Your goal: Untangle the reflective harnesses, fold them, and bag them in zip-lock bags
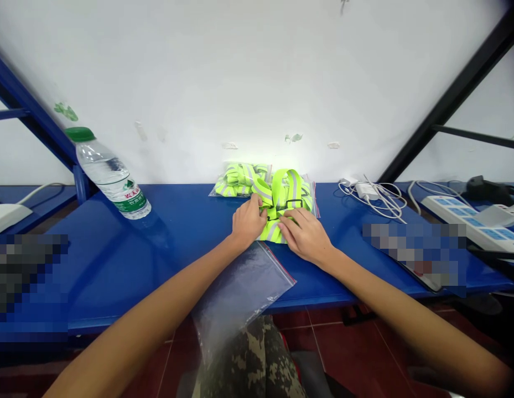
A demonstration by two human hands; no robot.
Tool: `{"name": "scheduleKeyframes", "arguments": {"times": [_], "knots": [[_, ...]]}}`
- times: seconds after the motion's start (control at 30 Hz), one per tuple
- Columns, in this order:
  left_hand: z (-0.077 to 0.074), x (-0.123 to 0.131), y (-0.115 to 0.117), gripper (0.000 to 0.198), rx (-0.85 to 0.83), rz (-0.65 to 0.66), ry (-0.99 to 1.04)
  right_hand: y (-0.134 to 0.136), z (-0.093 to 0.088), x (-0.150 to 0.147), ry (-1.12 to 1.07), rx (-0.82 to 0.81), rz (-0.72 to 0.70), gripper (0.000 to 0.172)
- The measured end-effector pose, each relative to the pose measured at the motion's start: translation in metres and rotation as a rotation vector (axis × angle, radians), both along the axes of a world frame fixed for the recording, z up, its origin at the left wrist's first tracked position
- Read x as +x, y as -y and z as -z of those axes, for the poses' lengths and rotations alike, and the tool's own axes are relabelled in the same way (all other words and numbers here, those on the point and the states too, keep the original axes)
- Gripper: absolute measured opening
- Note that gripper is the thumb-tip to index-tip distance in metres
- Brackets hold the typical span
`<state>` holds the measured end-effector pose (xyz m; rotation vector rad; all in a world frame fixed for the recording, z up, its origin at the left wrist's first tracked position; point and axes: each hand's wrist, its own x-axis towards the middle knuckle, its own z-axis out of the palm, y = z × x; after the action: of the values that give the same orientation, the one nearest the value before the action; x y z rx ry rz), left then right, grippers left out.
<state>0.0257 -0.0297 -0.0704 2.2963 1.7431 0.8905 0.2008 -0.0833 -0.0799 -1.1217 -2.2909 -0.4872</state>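
A neon-yellow reflective strap vest (274,231) with grey stripes and a black buckle lies bunched on the blue table in the head view. My left hand (247,222) is closed on its left strap, thumb and fingers pinching the webbing. On the right side, my right hand (305,233) rests on the vest with fingers bent over its edge; whether it grips the fabric is hard to see. Below both hands, an empty clear zip bag (250,282) with a red seal line hangs over the table's front edge. Behind them lie bagged yellow straps (235,179).
A water bottle (115,179) with a green cap stands at the left. To the right lie a white charger with a coiled cable (367,192), a blurred-out flat object (418,257) and a power strip (472,221). The blue table (190,232) meets a white wall.
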Motion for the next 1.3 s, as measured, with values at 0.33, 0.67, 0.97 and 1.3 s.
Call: {"name": "scheduleKeyframes", "arguments": {"times": [0.33, 0.67, 0.97, 1.3], "knots": [[-0.001, -0.007, 0.004, 0.007, 0.068, 0.030, -0.048, 0.001, 0.003, 0.003, 0.102, -0.124, -0.024, 0.046], [-0.005, -0.011, 0.026, 0.021, 0.154, 0.183, -0.274, -0.006, 0.005, 0.011, 0.037, -0.190, -0.089, 0.037], [-0.013, -0.015, 0.017, 0.028, 0.154, 0.205, -0.043, -0.020, 0.008, 0.009, -0.061, -0.218, -0.034, 0.034], [0.001, -0.003, 0.006, 0.028, 0.330, 0.107, 0.175, -0.028, 0.006, -0.002, -0.278, -0.389, -0.034, 0.026]]}}
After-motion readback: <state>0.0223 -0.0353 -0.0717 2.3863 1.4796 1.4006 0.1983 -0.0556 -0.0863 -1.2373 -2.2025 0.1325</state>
